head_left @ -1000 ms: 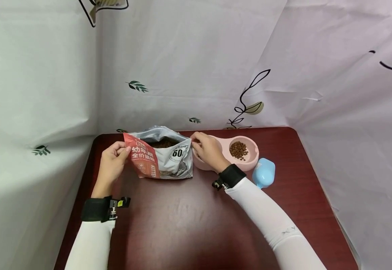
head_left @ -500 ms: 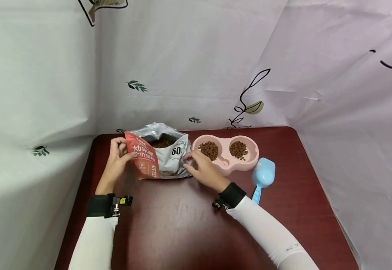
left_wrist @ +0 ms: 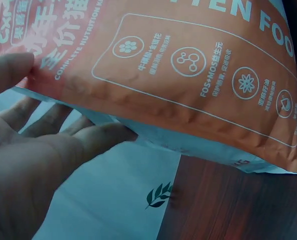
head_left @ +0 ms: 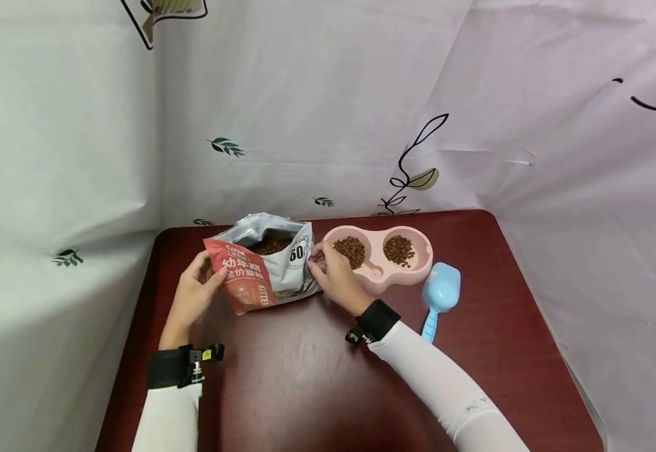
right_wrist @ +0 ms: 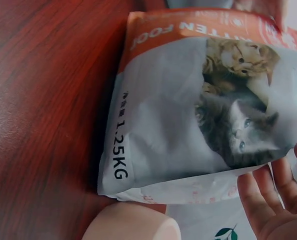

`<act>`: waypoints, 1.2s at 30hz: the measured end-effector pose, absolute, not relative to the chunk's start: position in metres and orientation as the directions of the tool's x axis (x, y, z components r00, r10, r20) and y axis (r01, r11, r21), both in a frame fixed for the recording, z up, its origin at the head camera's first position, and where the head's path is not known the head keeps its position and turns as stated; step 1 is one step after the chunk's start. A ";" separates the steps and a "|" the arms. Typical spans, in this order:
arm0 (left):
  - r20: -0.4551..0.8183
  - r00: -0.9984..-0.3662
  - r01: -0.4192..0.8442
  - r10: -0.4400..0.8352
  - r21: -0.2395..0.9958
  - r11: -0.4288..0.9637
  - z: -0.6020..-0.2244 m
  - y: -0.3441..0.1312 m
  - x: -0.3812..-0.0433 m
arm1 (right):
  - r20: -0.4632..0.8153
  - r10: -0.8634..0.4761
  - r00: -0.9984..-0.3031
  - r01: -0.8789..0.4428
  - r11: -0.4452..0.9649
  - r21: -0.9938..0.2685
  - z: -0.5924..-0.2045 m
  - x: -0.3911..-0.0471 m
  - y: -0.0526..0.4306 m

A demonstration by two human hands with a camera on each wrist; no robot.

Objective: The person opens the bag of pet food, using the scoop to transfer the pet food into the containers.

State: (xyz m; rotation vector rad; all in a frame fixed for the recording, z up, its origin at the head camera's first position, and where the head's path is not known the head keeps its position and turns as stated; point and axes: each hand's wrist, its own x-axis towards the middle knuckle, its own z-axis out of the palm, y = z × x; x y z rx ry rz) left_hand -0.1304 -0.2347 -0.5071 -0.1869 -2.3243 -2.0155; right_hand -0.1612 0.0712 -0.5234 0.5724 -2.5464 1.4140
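A kitten food bag (head_left: pixel 251 282), red and orange on one side and white on the other, stands with its top open and brown kibble (head_left: pixel 274 246) showing inside. My left hand (head_left: pixel 192 298) grips its left edge, the thumb on the printed front and the fingers behind, as the left wrist view shows. At the right edge, my right hand (head_left: pixel 337 276) holds the side between thumb and fingers. The right wrist view shows cat pictures on the bag (right_wrist: pixel 163 110) and several of that hand's fingers (right_wrist: pixel 258 200) along its side.
Right of the bag sits a pink double bowl (head_left: pixel 375 251) with kibble in both compartments. A blue scoop (head_left: pixel 442 289) lies beside it, handle toward me. The dark red table (head_left: pixel 305 376) meets a pale patterned cloth (head_left: pixel 282 169) at the back.
My right hand has left the bag's upper right corner for a lower spot on its side, uncovering the left bowl compartment. The bag's lower left corner has swung toward me.
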 end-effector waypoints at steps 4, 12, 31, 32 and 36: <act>0.170 -0.985 0.169 0.011 0.968 0.187 -0.509 -0.227 -0.119 | 0.323 -0.247 -0.914 -0.405 0.482 -0.777 -0.521 -0.167 0.072; 0.161 -0.986 0.149 -0.039 0.966 0.213 -0.509 -0.216 -0.105 | 0.344 -0.233 -0.910 -0.414 0.558 -0.719 -0.517 -0.173 0.077; 0.252 -0.953 0.225 -0.165 0.960 0.168 -0.500 -0.207 -0.107 | 0.494 -0.288 -0.820 -0.567 0.517 -0.641 -0.514 -0.153 0.093; 0.248 -0.956 0.221 -0.156 0.960 0.170 -0.500 -0.206 -0.108 | 0.507 -0.289 -0.812 -0.579 0.511 -0.636 -0.515 -0.151 0.096; 0.217 -0.970 0.196 -0.111 0.965 0.176 -0.498 -0.203 -0.105 | 0.520 -0.312 -0.795 -0.603 0.493 -0.627 -0.515 -0.141 0.109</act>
